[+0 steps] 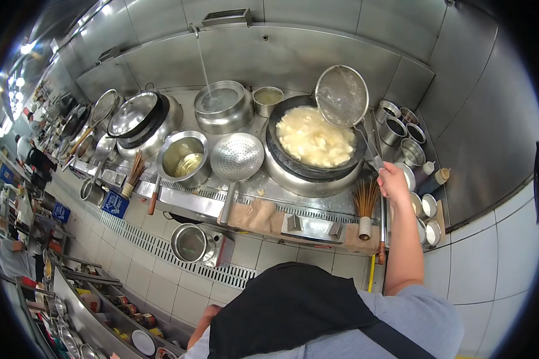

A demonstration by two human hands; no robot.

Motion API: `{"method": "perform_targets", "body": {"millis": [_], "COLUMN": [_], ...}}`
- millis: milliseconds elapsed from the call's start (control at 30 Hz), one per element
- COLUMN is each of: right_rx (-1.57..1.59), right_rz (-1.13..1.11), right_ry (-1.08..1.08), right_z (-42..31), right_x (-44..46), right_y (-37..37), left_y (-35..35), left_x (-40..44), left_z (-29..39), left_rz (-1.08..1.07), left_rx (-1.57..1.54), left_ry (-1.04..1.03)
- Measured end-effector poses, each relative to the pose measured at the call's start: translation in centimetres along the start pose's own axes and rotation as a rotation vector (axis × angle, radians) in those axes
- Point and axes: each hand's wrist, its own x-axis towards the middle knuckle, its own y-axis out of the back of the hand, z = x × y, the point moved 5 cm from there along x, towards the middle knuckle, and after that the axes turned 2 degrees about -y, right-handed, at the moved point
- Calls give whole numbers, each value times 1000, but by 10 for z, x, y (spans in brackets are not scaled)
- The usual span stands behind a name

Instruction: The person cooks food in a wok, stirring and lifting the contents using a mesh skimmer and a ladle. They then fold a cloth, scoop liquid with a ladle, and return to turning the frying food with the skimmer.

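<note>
My right hand (393, 181) is wrapped round the handle of a round mesh strainer (342, 96). The strainer is tilted up over the far right rim of a black wok (273, 143). Pale, foamy food (314, 136) bubbles in the wok and fills most of it. Of my left hand (211, 312), only a small part shows at the left of the black apron (275, 311); its fingers are hidden. Left of the wok a perforated ladle (237, 157) rests flat, its handle towards me, beside a steel pot (183, 157) with yellowish liquid.
Water runs from a tap into a large steel pot (220, 99) at the back. Seasoning containers (393, 128) and bottles (434, 179) crowd the right side. A bamboo brush (365, 206) and a folded cloth (254, 215) lie along the front edge. Other people (18, 257) stand far left.
</note>
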Motion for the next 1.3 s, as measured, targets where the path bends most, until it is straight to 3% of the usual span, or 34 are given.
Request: {"method": "perform_targets", "body": {"millis": [167,233,267,333,367,433,600,700,867,933,1200,1300], "right_rx": [-135,-471,-469,-887,-885,-460,153,274,474,584,395,237], "right_rz": [94,231,231,483,484,19,-279,-457,-346,-398,-348,-308], "right_ry": [80,271,270,939,936,97,-289,-380,-326,-286,-174,-117], "right_z": [18,26,43,38,38,42,74,86,91,91,42,25], "right_x": [37,59,80,91,98,105,121,120,109,108,65,56], "right_y": [29,36,41,34,31,9,0,-4,-47,-54,-2,3], "left_y": [-8,-7,-5,1,3,8,19,17,0,3,46,30], "left_x": [7,7,7,4,4,2,-1,-2,14,18,-36,-12], "left_z": [-14,-15,-14,-10,-8,-3,9,12,-10,-8,75,46], "left_rz": [-12,-14,-12,-4,-1,2,26,28,-2,-1,59,10], "left_rx": [1,4,1,5,5,11,14,10,34,41,80,-42], "left_ry": [0,1,2,6,7,7,15,13,2,2,159,15]}}
